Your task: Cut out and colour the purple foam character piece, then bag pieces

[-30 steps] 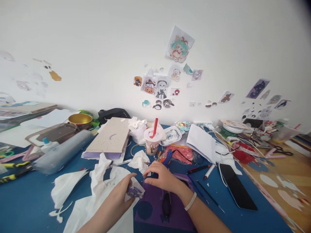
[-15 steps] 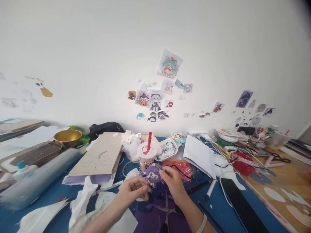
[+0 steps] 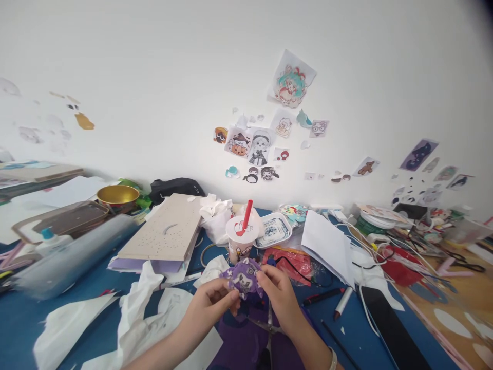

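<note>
I hold the purple cutout (image 3: 243,277) between my hands, raised over the blue surface (image 3: 23,334). My left hand (image 3: 215,303) is nearly closed, its thumb and curled fingers pinching the cutout's lower left rim. My right hand (image 3: 279,290) grips the opposite rim between thumb and fingertips, its other fingers bent. So the cutout sits right between my fingertips, its face tilted toward me. Below it, toward the near edge of the surface, scissors (image 3: 268,329) lie spread on a purple sheet (image 3: 234,344). Beyond it, toward the far edge, stands a cup (image 3: 241,242); the phone (image 3: 393,329) lies near the right edge.
</note>
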{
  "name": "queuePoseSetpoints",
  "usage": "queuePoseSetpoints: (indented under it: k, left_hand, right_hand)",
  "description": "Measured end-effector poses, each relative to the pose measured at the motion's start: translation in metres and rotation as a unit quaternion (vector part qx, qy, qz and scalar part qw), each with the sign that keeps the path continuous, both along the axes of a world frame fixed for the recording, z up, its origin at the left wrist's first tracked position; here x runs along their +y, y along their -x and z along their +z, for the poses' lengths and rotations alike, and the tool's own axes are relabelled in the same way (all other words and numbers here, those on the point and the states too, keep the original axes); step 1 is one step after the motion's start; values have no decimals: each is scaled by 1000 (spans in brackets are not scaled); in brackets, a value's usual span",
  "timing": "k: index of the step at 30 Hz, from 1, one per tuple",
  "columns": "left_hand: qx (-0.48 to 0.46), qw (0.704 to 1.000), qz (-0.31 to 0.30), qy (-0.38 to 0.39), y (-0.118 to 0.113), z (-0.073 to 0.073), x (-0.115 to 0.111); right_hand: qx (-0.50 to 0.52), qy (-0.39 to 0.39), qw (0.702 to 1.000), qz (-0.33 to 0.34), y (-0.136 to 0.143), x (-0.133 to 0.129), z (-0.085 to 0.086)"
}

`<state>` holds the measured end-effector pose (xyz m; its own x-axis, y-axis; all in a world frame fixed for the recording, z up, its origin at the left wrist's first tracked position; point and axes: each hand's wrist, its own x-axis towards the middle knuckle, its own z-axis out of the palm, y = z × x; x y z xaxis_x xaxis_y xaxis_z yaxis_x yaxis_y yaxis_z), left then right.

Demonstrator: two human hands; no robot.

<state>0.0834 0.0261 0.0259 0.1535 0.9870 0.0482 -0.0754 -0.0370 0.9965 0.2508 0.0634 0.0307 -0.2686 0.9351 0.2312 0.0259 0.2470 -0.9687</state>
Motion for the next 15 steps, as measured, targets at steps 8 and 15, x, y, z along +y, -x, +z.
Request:
queuePoseSetpoints:
  k: [8,15]
  left_hand:
    - [50,998,11,-21,1,5,-5]
    - [90,994,52,-29,-1,12,-6]
  right_hand:
    - [-7,3,1000,-6,0,-1,0]
    - [-8,4,1000,-9,1,0,-1]
